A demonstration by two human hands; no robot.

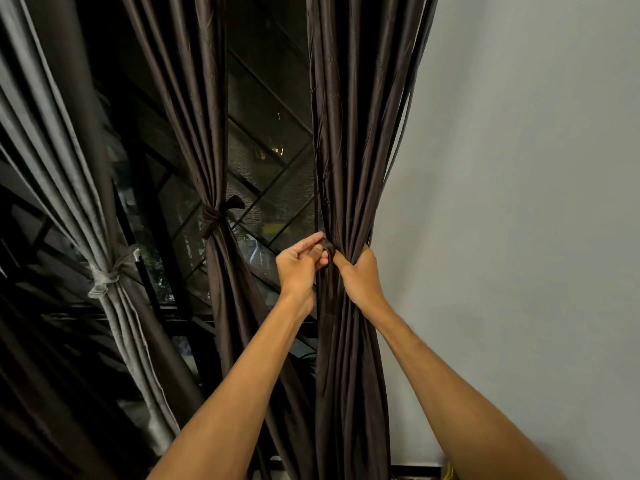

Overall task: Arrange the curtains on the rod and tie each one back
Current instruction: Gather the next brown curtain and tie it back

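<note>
Your left hand [300,265] pinches the tie [328,251] at nine o'clock of the curtain [346,150]; your right hand [360,277] clutches its gathered folds at three, both arms outstretched.

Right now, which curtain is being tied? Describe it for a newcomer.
Start at the grey wall on the right; the dark brown curtain hangs beside it. The middle brown curtain and the grey curtain are already tied; this one is held by the left hand and right hand.
</note>
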